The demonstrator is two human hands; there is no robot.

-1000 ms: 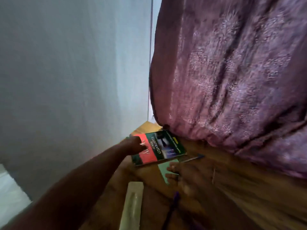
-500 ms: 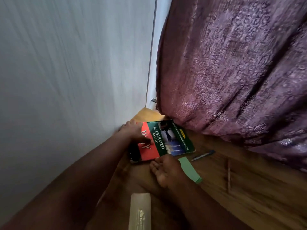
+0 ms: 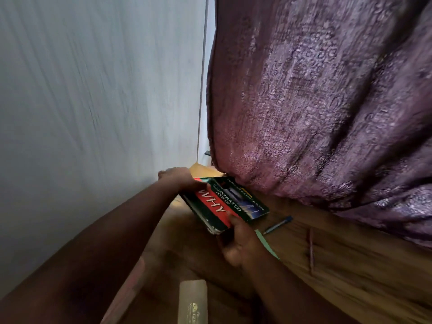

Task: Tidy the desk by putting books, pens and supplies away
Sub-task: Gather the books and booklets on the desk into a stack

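A thick book (image 3: pixel 224 202) with a red and green cover reading "Illustrated Book of Why" sits tilted at the back left corner of the wooden desk (image 3: pixel 350 265). My left hand (image 3: pixel 177 177) grips its far edge by the wall. My right hand (image 3: pixel 238 242) holds its near corner, thumb on the cover. A blue pen (image 3: pixel 278 224) lies just right of the book. A thin green card (image 3: pixel 266 244) pokes out beside my right hand. A brown pencil (image 3: pixel 311 249) lies further right.
A white wall (image 3: pixel 93 113) closes the left side. A purple patterned curtain (image 3: pixel 327 101) hangs over the desk's back and touches the book's far corner. A pale flat case (image 3: pixel 192 300) lies at the near edge, with a pinkish strip (image 3: pixel 126 291) left of it.
My right hand moved from flat on the desk up to the book's near corner and took hold. The near side of the book has lifted and the title shows more fully.
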